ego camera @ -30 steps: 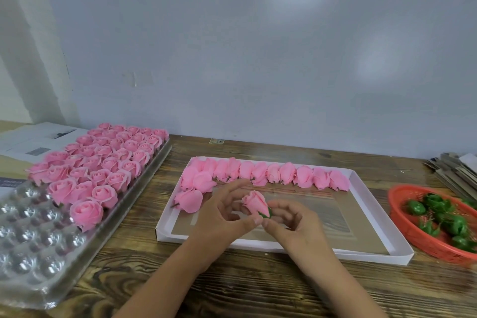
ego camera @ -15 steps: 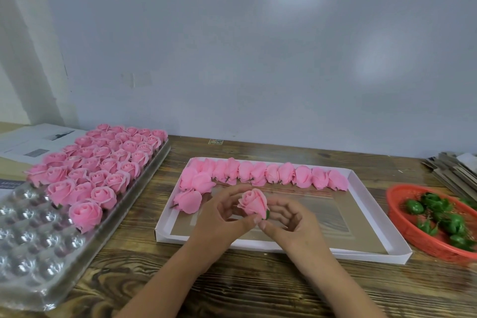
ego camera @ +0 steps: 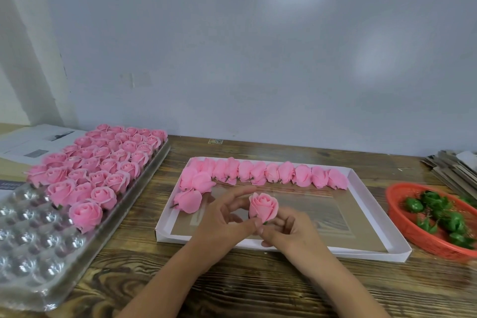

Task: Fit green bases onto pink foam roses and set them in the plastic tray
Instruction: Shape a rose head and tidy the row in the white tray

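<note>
Over wooden table (ego camera: 258, 286), rose (ego camera: 263, 206) bloom-up

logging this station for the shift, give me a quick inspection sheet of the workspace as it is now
surface: wooden table, dark grain, bare in front.
job's things: pink foam rose held upright over the white shallow box; a row of loose roses lies along the box's far side; clear plastic tray, far rows filled with roses, near cells empty; green bases in the red basket.
clutter: printed papers far left; stack of flat sheets far right.
grippers: left hand and right hand both pinch the rose at its base.
cables: nothing seen.
surroundings: pale wall board with small holes.
</note>
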